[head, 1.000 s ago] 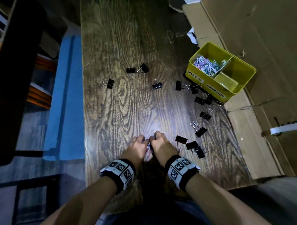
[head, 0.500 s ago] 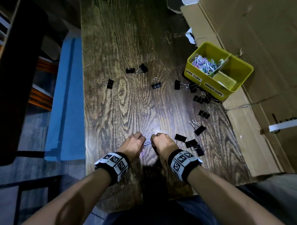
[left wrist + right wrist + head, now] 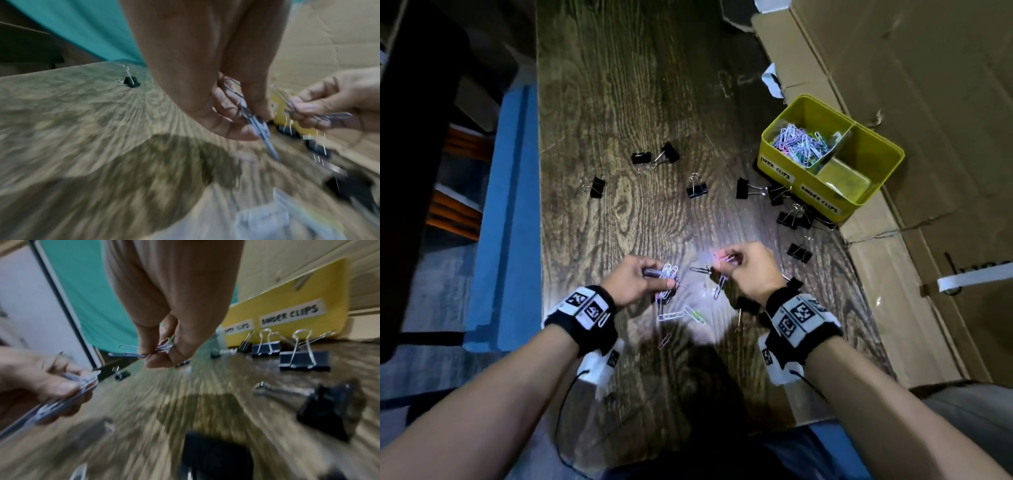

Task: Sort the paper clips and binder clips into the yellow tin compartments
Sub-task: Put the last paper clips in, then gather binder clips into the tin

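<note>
Head view: both hands over the near part of the wooden table (image 3: 619,102); left hand (image 3: 635,279) curled round a bunch of paper clips (image 3: 667,275), fingers and thumb pinching them; right hand (image 3: 748,270) pinching a few more paper clips (image 3: 722,257), one pink, one hanging below the fingers; loose paper clips (image 3: 681,313) lie on the table just under and between the hands; yellow tin (image 3: 873,202) at far right by the cardboard (image 3: 928,102), two compartments split by a divider; left compartment holds a pile of coloured paper clips (image 3: 799,144), right compartment looks to hold no clips; white labels on the tin's front read "PAPER CLIPS" and "BINDER CLIPS", the second sharp in right wrist view, the first partly hidden there; black binder clips (image 3: 697,189) scattered across mid table, several bunched against the tin's front wall, more beside the right wrist; wristbands (image 3: 585,308) carry black-and-white square marker patterns; left wrist view blurred, shows thumb and fingers clamped on the clip bunch.
</note>
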